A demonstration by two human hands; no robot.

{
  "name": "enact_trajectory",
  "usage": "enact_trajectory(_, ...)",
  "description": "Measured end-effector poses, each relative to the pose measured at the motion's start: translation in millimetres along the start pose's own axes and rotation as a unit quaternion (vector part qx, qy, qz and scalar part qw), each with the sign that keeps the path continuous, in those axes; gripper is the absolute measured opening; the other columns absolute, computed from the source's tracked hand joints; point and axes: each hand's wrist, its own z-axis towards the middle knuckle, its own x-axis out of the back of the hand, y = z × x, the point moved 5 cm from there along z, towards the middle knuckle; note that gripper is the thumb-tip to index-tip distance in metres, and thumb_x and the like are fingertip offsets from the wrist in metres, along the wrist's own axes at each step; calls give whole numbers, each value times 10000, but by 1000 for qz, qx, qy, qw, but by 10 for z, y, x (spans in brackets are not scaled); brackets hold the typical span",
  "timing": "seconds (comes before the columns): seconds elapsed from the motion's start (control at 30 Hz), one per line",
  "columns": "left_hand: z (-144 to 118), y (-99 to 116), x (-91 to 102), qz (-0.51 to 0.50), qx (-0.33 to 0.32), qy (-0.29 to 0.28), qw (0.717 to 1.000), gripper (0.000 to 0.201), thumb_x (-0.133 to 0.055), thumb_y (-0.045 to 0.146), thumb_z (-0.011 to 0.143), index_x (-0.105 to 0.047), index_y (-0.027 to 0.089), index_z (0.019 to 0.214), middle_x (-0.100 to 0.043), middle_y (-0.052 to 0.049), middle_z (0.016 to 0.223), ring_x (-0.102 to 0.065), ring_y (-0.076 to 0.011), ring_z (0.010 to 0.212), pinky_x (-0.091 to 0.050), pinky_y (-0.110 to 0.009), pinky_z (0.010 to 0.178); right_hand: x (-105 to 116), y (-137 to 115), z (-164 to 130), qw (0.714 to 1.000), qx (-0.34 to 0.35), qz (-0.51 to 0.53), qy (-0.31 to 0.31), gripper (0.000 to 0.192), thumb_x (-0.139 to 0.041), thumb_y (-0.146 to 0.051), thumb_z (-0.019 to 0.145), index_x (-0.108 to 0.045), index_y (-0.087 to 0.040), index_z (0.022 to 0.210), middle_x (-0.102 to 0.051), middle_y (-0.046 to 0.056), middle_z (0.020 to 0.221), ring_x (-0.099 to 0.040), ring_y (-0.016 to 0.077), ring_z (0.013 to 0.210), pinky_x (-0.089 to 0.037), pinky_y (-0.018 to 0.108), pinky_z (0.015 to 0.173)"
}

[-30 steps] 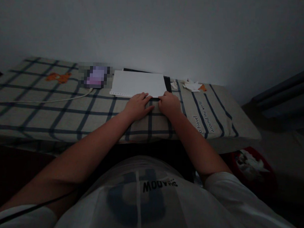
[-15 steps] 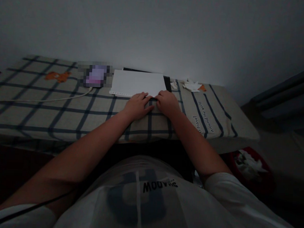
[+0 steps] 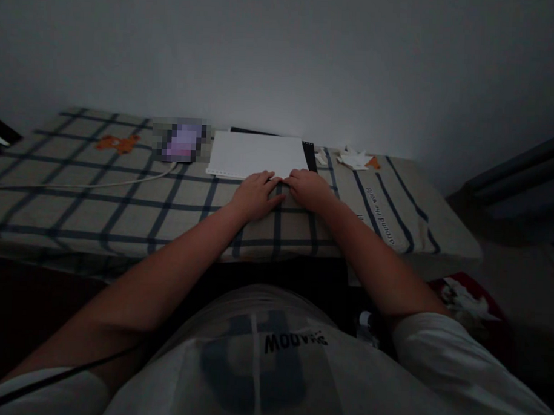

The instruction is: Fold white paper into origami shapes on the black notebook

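White sheet (image 3: 257, 153): loose-leaf page with a punched edge along its near-left side, lying flat at the far middle of the checked tablecloth (image 3: 122, 208), close to the wall. A dark pad or folder (image 3: 308, 155) shows beneath it at the right and far edges.

My left hand (image 3: 255, 196): palm down, fingers spread and flat, tips touching the sheet's near edge. Grasping nothing that I can see.

My right hand (image 3: 308, 188): knuckles up, fingers curled onto the same near edge, just beside the left hand. Whether it pinches the paper I cannot tell; the light is too dim.

White cable (image 3: 91, 183): runs left from a blurred purple item (image 3: 183, 141) that sits just left of the sheet.

Paper scraps (image 3: 354, 157): white with an orange bit, right of the sheet, near the wall.

Orange motif (image 3: 118, 143): far left on the cloth.

Risks, as I judge them:
- The sheet rests on a smooth pad, so uneven pressure from my two hands could skew it.
- Pressing near the punched edge could crease or tear it.
- The soft cloth may bunch under my wrists and shift the pad.
- Poor light makes misaligned edges likely.
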Motion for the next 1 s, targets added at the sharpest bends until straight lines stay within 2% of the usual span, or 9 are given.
enact_trajectory(0.1, -12, 12, 18, -1, 6, -5, 1000, 619, -517, 502, 1194, -616, 138, 1684, -581, -195, 1797, -510, -353, 1702, -372, -512, 1437, -38, 109, 45, 999, 43, 13, -2, 490, -469, -144, 1159, -785, -149, 1533, -813, 181, 1380, -711, 309, 1199, -479, 401, 967)
enact_trajectory(0.2, -23, 27, 47, -2, 13, -6, 1000, 618, -529, 489, 1196, -608, 128, 1691, -583, -197, 1794, -507, -348, 1707, -361, -498, 1445, -90, 166, 73, 997, 67, 26, 17, 475, -484, -113, 1135, -808, -133, 1481, -819, 180, 1352, -694, 299, 1206, -467, 392, 1007)
enact_trajectory(0.3, -25, 34, 54, 1, 13, -9, 1000, 630, -523, 483, 1200, -593, 109, 1702, -566, -204, 1807, -495, -358, 1716, -350, -506, 1449, -114, 164, 82, 997, 60, 34, 44, 467, -463, -101, 1129, -823, -108, 1426, -811, 200, 1324, -669, 314, 1195, -447, 406, 991)
enact_trajectory(0.5, -6, 10, 27, 5, 10, -8, 1000, 654, -495, 503, 1200, -581, 107, 1713, -557, -214, 1814, -497, -377, 1711, -366, -541, 1437, -84, 102, 91, 999, 32, 9, 41, 490, -392, -164, 1195, -823, -110, 1421, -796, 213, 1325, -657, 328, 1208, -413, 424, 951)
enact_trajectory(1.0, -14, 39, 67, 14, 15, -16, 1000, 638, -506, 492, 1200, -581, 125, 1716, -567, -204, 1807, -505, -363, 1707, -370, -529, 1436, -127, 119, 99, 998, 0, -20, 64, 443, -438, -194, 1200, -815, -207, 1432, -795, 184, 1364, -637, 336, 1276, -406, 429, 972)
